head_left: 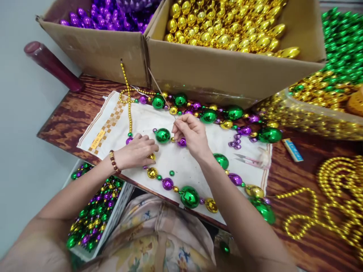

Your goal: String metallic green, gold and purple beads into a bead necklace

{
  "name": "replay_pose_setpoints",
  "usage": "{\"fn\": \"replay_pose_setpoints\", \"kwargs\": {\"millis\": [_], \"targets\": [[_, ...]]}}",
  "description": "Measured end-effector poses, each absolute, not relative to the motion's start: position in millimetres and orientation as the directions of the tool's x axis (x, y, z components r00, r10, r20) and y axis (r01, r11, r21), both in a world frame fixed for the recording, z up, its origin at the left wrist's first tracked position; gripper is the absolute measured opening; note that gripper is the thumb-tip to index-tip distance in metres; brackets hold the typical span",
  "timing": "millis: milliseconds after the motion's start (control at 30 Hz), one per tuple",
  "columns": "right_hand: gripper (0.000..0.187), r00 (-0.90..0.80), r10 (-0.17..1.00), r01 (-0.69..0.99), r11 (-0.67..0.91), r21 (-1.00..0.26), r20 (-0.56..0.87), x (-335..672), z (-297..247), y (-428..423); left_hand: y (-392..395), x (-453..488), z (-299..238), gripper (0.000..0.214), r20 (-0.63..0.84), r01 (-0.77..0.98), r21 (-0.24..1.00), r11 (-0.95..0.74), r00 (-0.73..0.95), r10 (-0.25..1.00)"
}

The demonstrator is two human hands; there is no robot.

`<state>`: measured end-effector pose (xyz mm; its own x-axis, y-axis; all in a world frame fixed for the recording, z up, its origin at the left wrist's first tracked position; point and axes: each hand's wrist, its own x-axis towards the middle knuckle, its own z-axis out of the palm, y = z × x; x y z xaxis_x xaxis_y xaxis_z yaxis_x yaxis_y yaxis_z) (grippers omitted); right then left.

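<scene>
My right hand (190, 135) pinches a thin needle or thread that rises up and to the left, just above a purple bead (182, 142). My left hand (138, 150) lies curled on the white cloth (187, 166), its fingers closed over the strand beside a gold bead (152, 156). Between the hands sits a large green bead (162, 135). A strand of green, gold and purple beads (189, 196) loops across the cloth around both hands.
Cardboard boxes of purple beads (99, 45) and gold beads (227, 60) stand at the back. Small scissors (249, 160) lie on the cloth at right. A tray of mixed beads (95, 211) sits at lower left; gold bead strings (337, 204) lie at right. A maroon cylinder (52, 65) is far left.
</scene>
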<state>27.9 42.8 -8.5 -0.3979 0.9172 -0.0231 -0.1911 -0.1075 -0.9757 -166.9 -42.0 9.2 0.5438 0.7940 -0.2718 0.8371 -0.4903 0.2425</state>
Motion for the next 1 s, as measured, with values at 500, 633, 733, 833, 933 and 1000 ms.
{"fn": "replay_pose_setpoints", "kwargs": {"millis": [500, 633, 733, 833, 933, 1000], "targets": [[0.030, -0.279, 0.955, -0.140, -0.143, -0.980, -0.100, 36, -31, 17, -35, -175, -4, 0.022, -0.318, 0.873, 0.253, -0.417, 0.482, 0.816], [0.028, -0.238, 0.967, -0.166, -0.126, -0.978, -0.085, 37, -24, 26, -30, -179, -7, 0.021, -0.232, 0.851, 0.402, -0.338, 0.452, 0.861], [0.025, -0.250, 0.965, -0.178, -0.130, -0.975, -0.084, 39, -21, 28, -18, -188, -6, 0.031, -0.079, 0.667, 0.736, -0.118, 0.258, 0.963], [0.023, -0.280, 0.956, -0.147, -0.137, -0.980, -0.092, 39, -22, 23, -3, -193, -3, 0.038, -0.084, 0.250, 0.964, 0.087, -0.021, 0.996], [0.022, -0.295, 0.951, -0.099, -0.124, -0.987, -0.090, 38, -24, 18, 10, -192, -1, 0.035, -0.153, -0.057, 0.988, 0.147, -0.131, 0.979], [0.022, -0.294, 0.953, -0.075, -0.105, -0.992, -0.079, 38, -24, 16, 17, -189, 1, 0.032, -0.167, -0.140, 0.979, 0.146, -0.152, 0.974]]}}
